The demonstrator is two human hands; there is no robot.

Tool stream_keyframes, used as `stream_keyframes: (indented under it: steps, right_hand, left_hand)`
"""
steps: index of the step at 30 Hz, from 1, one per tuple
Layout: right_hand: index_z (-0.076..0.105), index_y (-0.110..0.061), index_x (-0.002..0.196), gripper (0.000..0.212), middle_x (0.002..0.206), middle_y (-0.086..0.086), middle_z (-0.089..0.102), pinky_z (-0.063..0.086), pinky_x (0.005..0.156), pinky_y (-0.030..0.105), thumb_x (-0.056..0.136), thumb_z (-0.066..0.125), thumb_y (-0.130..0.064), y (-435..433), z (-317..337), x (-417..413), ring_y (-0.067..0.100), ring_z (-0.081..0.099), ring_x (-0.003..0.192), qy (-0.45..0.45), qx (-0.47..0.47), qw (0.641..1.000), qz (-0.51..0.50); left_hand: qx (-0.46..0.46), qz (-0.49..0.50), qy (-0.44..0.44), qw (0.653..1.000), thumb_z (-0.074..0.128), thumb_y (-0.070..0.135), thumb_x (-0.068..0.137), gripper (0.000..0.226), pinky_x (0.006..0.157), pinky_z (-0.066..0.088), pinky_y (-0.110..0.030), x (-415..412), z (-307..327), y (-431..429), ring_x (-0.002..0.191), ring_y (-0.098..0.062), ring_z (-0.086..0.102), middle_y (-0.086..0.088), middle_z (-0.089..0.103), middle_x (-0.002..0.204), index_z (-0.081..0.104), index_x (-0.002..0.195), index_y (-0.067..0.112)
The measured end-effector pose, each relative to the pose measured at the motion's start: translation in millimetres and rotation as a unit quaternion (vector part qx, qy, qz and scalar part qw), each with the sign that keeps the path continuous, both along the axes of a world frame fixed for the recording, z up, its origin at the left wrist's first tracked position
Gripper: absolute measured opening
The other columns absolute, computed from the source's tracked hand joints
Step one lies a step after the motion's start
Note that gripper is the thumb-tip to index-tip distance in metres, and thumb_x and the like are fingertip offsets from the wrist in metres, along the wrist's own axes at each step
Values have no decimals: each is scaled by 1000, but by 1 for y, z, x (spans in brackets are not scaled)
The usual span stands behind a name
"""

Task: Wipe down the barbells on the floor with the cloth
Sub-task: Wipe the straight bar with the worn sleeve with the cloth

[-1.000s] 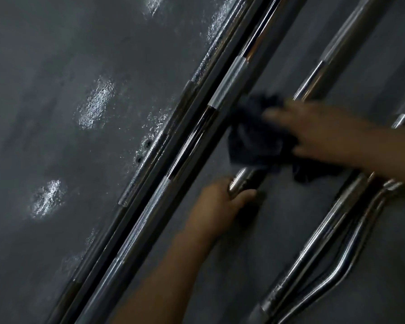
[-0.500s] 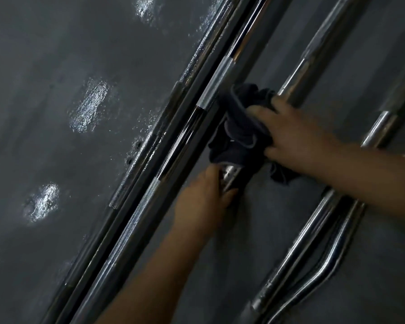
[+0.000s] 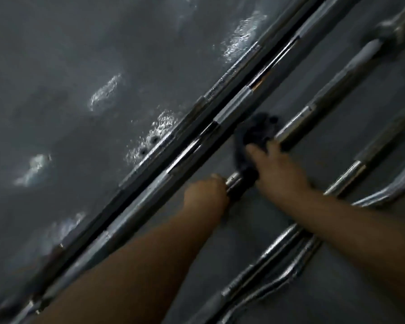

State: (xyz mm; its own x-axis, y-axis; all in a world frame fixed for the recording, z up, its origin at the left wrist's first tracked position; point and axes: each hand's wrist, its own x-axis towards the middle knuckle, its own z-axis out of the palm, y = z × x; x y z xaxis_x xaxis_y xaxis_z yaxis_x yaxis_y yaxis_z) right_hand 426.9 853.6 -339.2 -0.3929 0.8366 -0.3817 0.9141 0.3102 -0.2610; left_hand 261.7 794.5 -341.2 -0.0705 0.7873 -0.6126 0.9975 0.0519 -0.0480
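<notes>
- The floor [image 3: 56,90] shows shiny patches beyond our left hand [image 3: 205,195]. If those are wet, we judge that wiped bars could pick up grime again.
- The long barbells [image 3: 229,111] lie just past the left hand, packed side by side. Our knuckles could get nipped if the bar we work on rolls toward them.
- That bar [image 3: 295,123] runs between both hands, with the left hand clenched round its near end. A loose grip would let it spin.
- The cloth [image 3: 255,134] is bunched under our right hand [image 3: 281,169], which grasps it against the bar. Bunched so, it may miss the underside.
</notes>
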Motion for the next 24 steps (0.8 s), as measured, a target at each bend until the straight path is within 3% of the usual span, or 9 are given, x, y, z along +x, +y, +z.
stream_keyframes:
  steps: [3,5,8,10,11,16,18,21,24]
  right_hand:
    - [18,-40,155,84,153,15,22,50,91,46,87,63,-22,-29,8,-12,40,55,108,19,-85,984,157]
    - [17,-43,154,89,154,11,24,50,92,45,83,66,-23,3,11,16,40,55,112,4,-54,979,194]
    - [25,-33,154,89,152,18,29,50,90,48,79,72,-19,63,7,60,46,58,108,-33,9,996,83]
    - [27,-27,154,85,154,21,23,48,91,47,82,70,-18,63,6,56,47,57,106,-34,0,999,4]
    - [27,-28,153,81,153,21,23,48,91,46,84,68,-18,50,5,43,46,58,105,-29,-11,999,13]
    - [9,-38,156,89,157,17,14,50,88,43,88,65,-20,2,8,18,40,57,108,-20,-86,959,271]
    - [11,-40,155,91,154,13,22,51,88,45,86,67,-24,32,11,41,40,59,110,-49,-64,951,298]
    - [16,-35,155,89,153,14,25,50,89,46,84,68,-22,72,17,83,42,59,112,-86,-46,980,172]
    - [21,-30,154,78,149,18,24,50,90,45,89,63,-19,41,13,78,43,60,107,-85,-39,985,143]
  left_hand:
    - [-28,97,-9,995,41,27,102,38,89,47,-36,13,-4,-16,114,-28,61,-9,61,127,42,137,15]
    - [5,174,-53,983,46,37,100,40,86,47,-36,7,1,-30,111,-31,61,-10,61,124,40,134,17]
    - [-6,232,-83,969,55,46,94,39,85,44,-34,-13,5,-61,110,-32,58,-13,60,123,47,121,19]
    - [26,276,-70,958,59,37,91,34,89,44,-37,-9,-1,-75,108,-34,57,-16,61,119,50,116,16]
    - [54,296,-42,953,61,32,88,31,88,44,-39,-2,-6,-77,104,-36,58,-17,63,113,51,112,15]
    - [129,350,45,927,60,22,75,25,79,44,-44,30,-13,-81,86,-39,58,-18,62,92,58,97,12]
    - [170,344,49,922,53,27,69,34,80,42,-45,40,-10,-91,84,-38,58,-17,61,92,59,98,12]
    - [194,365,42,909,49,27,67,54,96,38,-51,70,-4,-103,103,-40,56,-21,61,108,59,115,6]
    - [156,414,41,896,52,28,70,80,115,16,-54,99,-4,-111,138,-42,32,-25,41,145,38,144,3]
